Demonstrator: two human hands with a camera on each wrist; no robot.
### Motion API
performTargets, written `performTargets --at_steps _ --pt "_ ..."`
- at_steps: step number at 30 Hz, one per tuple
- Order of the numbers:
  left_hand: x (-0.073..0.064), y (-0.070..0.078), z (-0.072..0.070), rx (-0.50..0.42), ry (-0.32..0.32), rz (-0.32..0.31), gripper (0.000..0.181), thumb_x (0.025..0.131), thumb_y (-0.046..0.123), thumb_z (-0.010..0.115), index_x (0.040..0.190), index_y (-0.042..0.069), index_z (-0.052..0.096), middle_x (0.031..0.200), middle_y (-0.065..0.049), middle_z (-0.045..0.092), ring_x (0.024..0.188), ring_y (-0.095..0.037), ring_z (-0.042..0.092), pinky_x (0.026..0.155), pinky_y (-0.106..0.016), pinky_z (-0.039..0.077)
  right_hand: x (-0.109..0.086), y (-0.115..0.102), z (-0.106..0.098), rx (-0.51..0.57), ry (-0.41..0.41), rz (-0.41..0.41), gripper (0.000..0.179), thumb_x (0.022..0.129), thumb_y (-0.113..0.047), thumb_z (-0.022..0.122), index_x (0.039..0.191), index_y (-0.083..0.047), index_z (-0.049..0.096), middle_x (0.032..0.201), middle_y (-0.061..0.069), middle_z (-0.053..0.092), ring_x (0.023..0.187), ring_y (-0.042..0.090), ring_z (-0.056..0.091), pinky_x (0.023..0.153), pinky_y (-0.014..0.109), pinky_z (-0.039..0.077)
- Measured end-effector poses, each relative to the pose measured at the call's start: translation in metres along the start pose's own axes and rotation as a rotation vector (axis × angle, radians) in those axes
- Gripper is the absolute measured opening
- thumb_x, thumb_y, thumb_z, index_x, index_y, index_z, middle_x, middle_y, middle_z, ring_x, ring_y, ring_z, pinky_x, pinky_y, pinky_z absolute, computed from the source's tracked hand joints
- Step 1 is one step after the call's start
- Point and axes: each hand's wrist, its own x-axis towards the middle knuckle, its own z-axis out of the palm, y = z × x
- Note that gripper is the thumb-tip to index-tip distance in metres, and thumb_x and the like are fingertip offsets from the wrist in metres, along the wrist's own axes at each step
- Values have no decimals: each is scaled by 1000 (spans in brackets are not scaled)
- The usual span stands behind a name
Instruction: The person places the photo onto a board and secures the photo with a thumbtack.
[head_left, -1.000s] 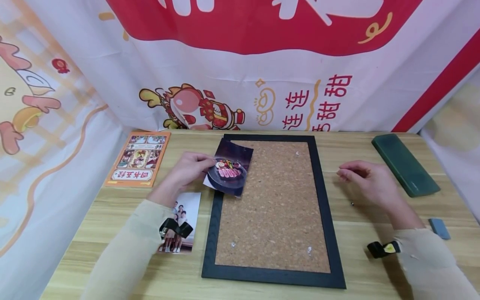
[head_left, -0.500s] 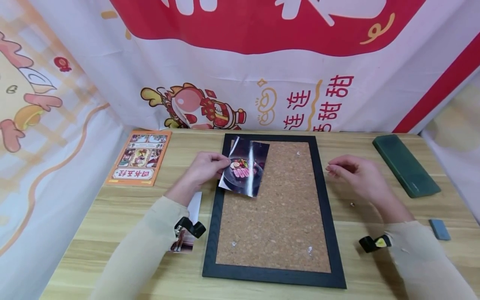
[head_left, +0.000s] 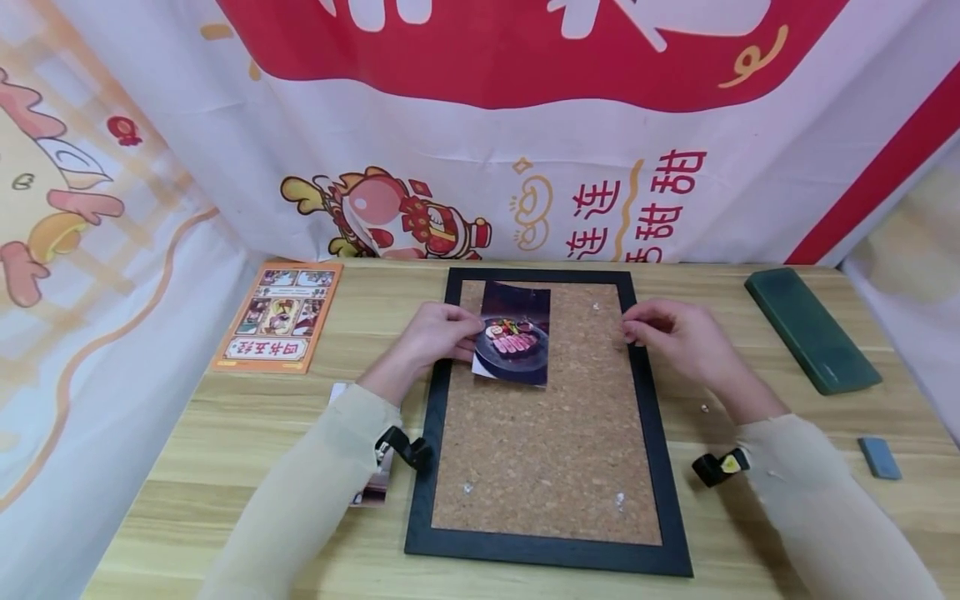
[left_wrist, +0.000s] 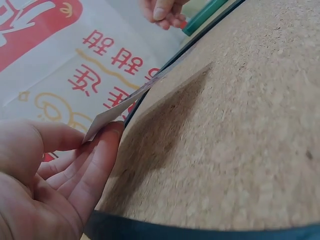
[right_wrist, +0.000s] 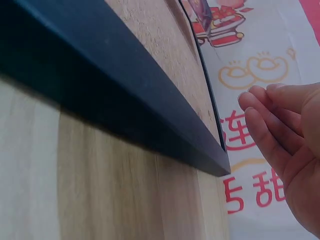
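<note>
My left hand [head_left: 442, 337] pinches the left edge of a photo [head_left: 513, 337] showing a plate of sliced meat. In the left wrist view, thumb and fingers grip the photo [left_wrist: 112, 112] edge-on, its shadow falling on the cork below. The photo is over the upper left of a cork board [head_left: 555, 442] with a black frame [head_left: 547, 550]. My right hand [head_left: 671, 333] is at the frame's right side, fingers loosely bent. Nothing shows between those fingers in the right wrist view, where the hand [right_wrist: 285, 135] is beside the frame's far corner.
Small clear pieces [head_left: 619, 500] sit on the cork near its corners. A tiny shiny item [head_left: 704, 408] lies right of the frame. An orange booklet [head_left: 277, 317] and a partly hidden family photo [head_left: 375, 487] lie left; a green case [head_left: 810, 329] and a blue block [head_left: 879, 458] lie right.
My left hand has carried the meat photo rightward from the frame's left edge to over the cork, turning it straighter. My right hand has moved left to the frame. The family photo is now mostly covered.
</note>
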Motion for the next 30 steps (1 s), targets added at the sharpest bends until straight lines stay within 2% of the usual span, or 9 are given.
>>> performTargets --at_steps 6,13,19,25,30 --pt "6 1 9 12 2 -11 24 107 10 66 122 -8 72 90 -9 73 70 -14 72 65 -27 66 12 -5 9 -7 -12 -14 14 107 -19 70 115 -10 77 103 8 81 92 21 74 76 16 58" --pt "15 1 19 -14 -1 -8 24 106 10 67 121 -8 72 87 -8 72 67 -13 72 64 -27 66 29 -10 20 -49 16 -99 15 106 -17 72 115 -7 78 105 8 80 89 20 69 71 21 56" --pt "21 0 25 -17 2 -14 23 106 9 67 120 -8 72 89 -9 71 68 -13 72 65 -27 66 40 -15 27 -22 4 -78 18 107 -21 70 118 -7 77 107 8 79 89 22 66 70 24 54" --pt "25 2 31 -34 16 -4 22 105 6 67 118 -10 72 84 -8 70 65 -12 71 62 -25 65 53 -20 34 -1 9 -55 17 107 -22 71 117 -10 79 107 9 79 88 22 64 71 27 54" --pt "26 6 36 10 30 -5 19 104 7 68 112 -9 72 79 -6 69 61 -12 69 57 -25 63 64 -23 41 -4 13 -55 19 107 -22 70 119 -10 80 108 8 80 90 22 65 75 31 54"
